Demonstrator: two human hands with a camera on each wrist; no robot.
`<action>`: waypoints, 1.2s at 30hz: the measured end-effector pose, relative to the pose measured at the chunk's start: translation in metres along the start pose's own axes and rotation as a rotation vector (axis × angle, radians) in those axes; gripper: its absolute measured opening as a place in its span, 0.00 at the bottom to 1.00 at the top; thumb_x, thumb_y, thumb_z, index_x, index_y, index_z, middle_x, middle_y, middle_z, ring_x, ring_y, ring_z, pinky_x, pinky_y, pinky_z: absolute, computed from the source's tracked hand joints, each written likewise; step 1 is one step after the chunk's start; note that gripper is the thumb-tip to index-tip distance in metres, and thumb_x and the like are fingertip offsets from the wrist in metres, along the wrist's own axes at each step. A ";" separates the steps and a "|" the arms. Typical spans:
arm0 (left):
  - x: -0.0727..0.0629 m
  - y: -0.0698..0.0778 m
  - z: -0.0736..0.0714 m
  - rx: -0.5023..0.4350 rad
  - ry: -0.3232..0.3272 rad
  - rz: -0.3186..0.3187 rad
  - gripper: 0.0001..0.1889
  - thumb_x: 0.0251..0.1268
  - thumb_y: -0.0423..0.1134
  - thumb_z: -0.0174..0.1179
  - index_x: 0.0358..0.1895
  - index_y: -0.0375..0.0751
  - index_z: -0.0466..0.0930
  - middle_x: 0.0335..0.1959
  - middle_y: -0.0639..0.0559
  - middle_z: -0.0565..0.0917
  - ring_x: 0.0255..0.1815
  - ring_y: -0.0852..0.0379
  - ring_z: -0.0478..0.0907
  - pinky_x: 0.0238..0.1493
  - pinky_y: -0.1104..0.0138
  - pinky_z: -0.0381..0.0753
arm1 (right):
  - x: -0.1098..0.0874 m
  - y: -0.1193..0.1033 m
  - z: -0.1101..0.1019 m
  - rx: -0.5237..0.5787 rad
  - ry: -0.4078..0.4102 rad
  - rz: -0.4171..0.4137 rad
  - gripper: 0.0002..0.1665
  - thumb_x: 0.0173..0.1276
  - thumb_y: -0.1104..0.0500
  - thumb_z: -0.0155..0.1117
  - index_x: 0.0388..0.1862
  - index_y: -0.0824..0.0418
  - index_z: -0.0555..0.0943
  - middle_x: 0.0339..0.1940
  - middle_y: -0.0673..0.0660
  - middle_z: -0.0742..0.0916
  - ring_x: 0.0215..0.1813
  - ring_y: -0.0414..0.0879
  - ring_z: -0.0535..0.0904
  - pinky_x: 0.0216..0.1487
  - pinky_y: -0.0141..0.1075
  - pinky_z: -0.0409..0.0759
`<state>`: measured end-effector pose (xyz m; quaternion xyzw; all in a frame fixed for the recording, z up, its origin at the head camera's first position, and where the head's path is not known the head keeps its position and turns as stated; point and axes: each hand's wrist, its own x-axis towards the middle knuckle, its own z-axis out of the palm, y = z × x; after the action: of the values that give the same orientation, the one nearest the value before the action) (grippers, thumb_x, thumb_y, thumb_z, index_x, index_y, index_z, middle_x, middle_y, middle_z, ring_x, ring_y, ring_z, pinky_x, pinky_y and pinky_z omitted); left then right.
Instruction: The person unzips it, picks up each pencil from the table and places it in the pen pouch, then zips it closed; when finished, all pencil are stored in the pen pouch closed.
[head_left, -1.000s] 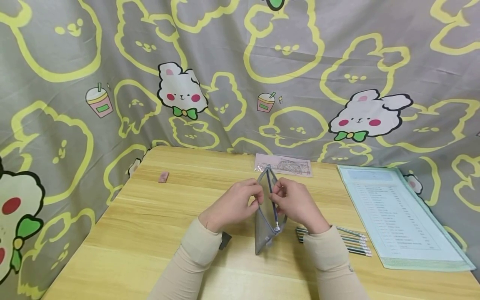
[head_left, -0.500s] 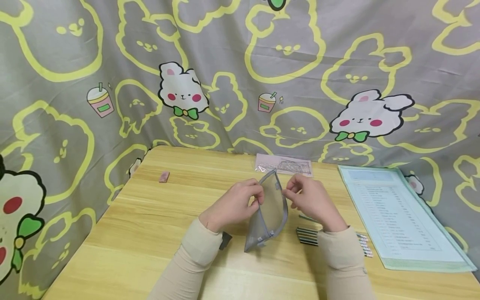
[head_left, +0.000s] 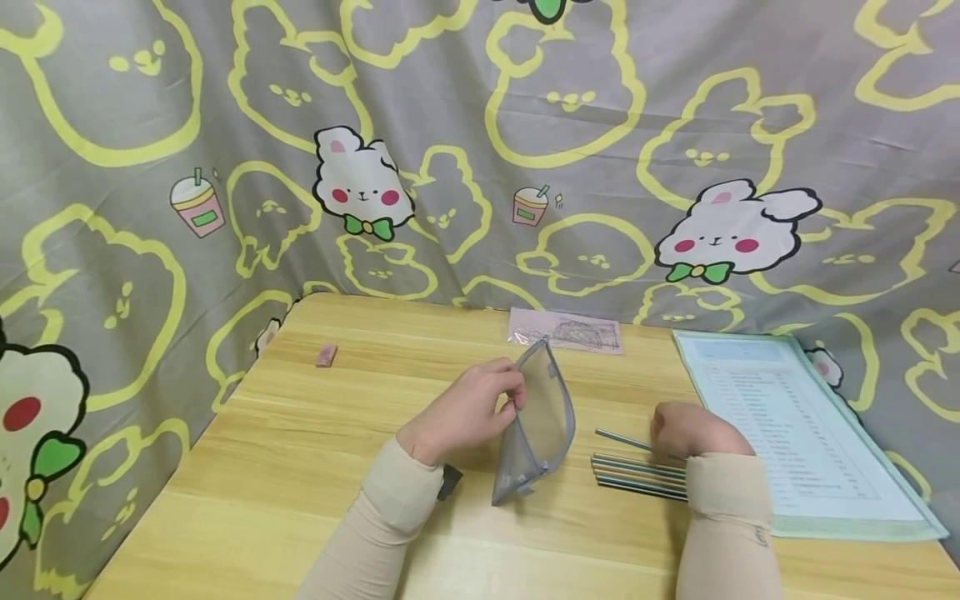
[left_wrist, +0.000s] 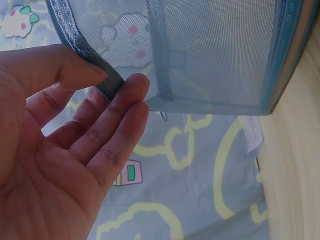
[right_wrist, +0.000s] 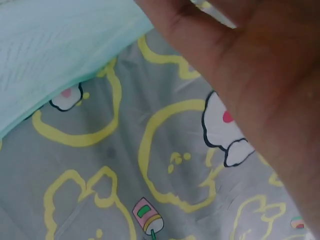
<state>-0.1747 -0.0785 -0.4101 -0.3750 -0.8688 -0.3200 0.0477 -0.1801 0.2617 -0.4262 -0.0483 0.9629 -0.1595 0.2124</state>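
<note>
My left hand (head_left: 476, 408) pinches the edge of a grey mesh zip pouch (head_left: 551, 404), which stands with its mouth spread wide. In the left wrist view, thumb and fingers (left_wrist: 122, 115) grip its dark zip edge. At the right, my right hand (head_left: 697, 429) is lowered, bent at the wrist, over a single pencil (head_left: 622, 437) that lies apart from a row of several dark pencils (head_left: 637, 479). Its fingertips are hidden, so I cannot tell whether they hold the pencil. The right wrist view shows mostly palm.
A pink eraser (head_left: 326, 356) lies at the far left. Behind the pouch is a clear packet (head_left: 573, 332) with drawing rulers. A light-blue document sleeve (head_left: 795, 433) covers the table's right side. A small dark object (head_left: 450, 481) shows beside the left sleeve. A patterned curtain (head_left: 450, 125) surrounds the table.
My right hand has let go of the pouch's edge and moved right and down to the pencils. The pouch mouth has widened. My left hand keeps its place.
</note>
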 end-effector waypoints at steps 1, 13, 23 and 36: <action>0.000 0.000 0.000 -0.001 -0.001 0.000 0.10 0.63 0.23 0.59 0.34 0.44 0.80 0.36 0.48 0.80 0.34 0.54 0.75 0.38 0.70 0.75 | 0.001 0.001 0.001 -0.004 -0.001 0.000 0.09 0.58 0.65 0.67 0.27 0.57 0.75 0.23 0.52 0.77 0.28 0.47 0.70 0.30 0.39 0.69; 0.000 0.000 0.001 0.017 0.006 0.000 0.10 0.63 0.23 0.60 0.34 0.44 0.80 0.37 0.51 0.80 0.34 0.55 0.75 0.39 0.69 0.76 | 0.010 0.002 0.006 -0.062 0.008 -0.007 0.08 0.56 0.70 0.61 0.24 0.57 0.79 0.26 0.54 0.80 0.31 0.50 0.74 0.34 0.42 0.72; 0.000 -0.001 0.001 0.019 0.005 -0.010 0.10 0.62 0.23 0.60 0.34 0.45 0.80 0.36 0.51 0.80 0.33 0.59 0.72 0.38 0.70 0.75 | 0.011 -0.002 0.007 -0.055 0.036 -0.024 0.12 0.53 0.70 0.57 0.20 0.54 0.78 0.22 0.52 0.79 0.28 0.48 0.72 0.29 0.39 0.68; 0.000 -0.002 0.002 0.014 0.003 -0.009 0.10 0.63 0.23 0.60 0.34 0.44 0.80 0.37 0.50 0.81 0.34 0.55 0.74 0.39 0.70 0.75 | 0.008 -0.038 -0.009 0.016 0.296 -0.227 0.03 0.65 0.61 0.67 0.35 0.55 0.81 0.34 0.52 0.87 0.33 0.47 0.77 0.35 0.40 0.74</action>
<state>-0.1759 -0.0781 -0.4127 -0.3702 -0.8725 -0.3147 0.0503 -0.1896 0.2274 -0.4095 -0.1308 0.9707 -0.1953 0.0493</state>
